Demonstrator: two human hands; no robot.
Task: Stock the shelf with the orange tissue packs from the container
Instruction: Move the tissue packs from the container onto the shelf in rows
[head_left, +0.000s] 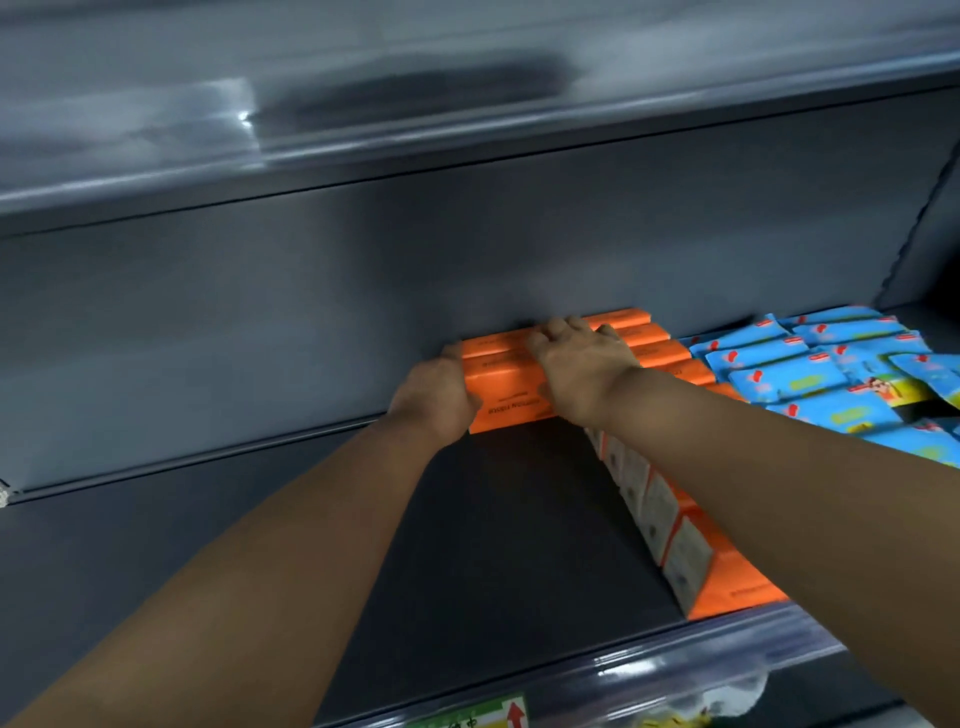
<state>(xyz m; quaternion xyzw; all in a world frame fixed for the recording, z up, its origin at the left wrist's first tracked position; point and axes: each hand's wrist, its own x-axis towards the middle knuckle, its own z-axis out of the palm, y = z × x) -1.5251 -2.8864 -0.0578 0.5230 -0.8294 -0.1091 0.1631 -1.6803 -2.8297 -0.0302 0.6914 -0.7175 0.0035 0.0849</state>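
**Both hands gripping a bundle of orange packs at the shelf's back edge**

The orange tissue packs (506, 384) are standing on edge against the back edge of the dark grey shelf (493, 519), about midway along it. They are showing plain bright orange wrappers with small dark print on the front face. At least three packs are making up this bundle, pressed together face to face.

The left hand (436, 395) is gripping the bundle's left end, with its thumb lying on the front face. The right hand (582, 364) is curling its fingers over the top of the bundle, with its thumb pressing the front face.

Just right of the bundle, an orange row (727, 577) of the same packs is running from the back edge to the front edge, showing white end panels. The right forearm is hiding part of it, so an exact count is not possible.

Further right, toward the back right corner, many blue packs (810, 374) are lying loosely overlapped, each bearing a red mark.

A clear price rail (675, 660) is running along the shelf's front edge.
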